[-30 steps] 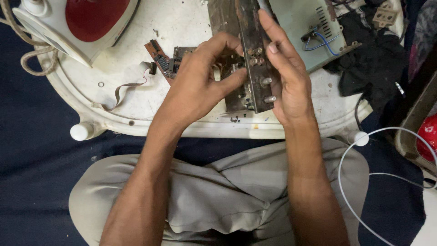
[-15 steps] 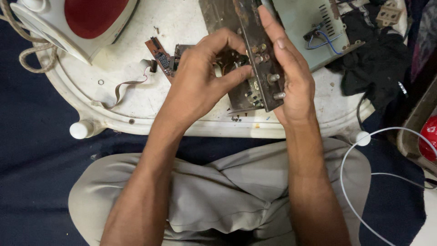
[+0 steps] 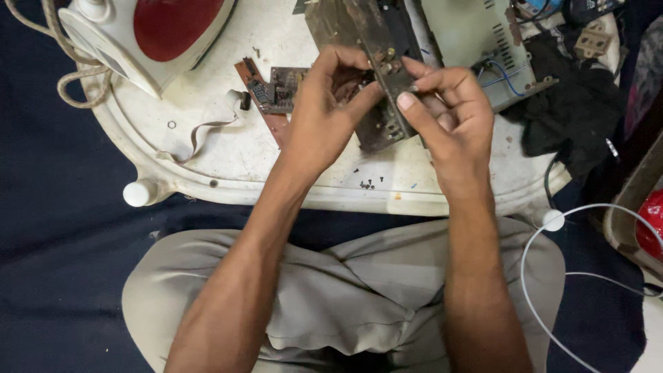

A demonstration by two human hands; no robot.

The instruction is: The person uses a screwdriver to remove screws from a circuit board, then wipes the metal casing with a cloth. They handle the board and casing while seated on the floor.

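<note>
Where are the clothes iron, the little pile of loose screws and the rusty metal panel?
clothes iron (image 3: 173, 27), head view, red top.
loose screws (image 3: 368, 183), head view, middle of the pile.
rusty metal panel (image 3: 345, 21), head view, upper flat face.

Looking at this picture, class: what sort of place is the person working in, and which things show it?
Probably an informal home repair spot for electronics. Both hands, left hand and right hand, hold a rusty metal chassis over a white tray with loose circuit boards and small screws.

The right hand (image 3: 449, 121), earlier laid flat along the rusty metal chassis (image 3: 373, 65), has curled, its fingertips now pinching the near edge.
</note>
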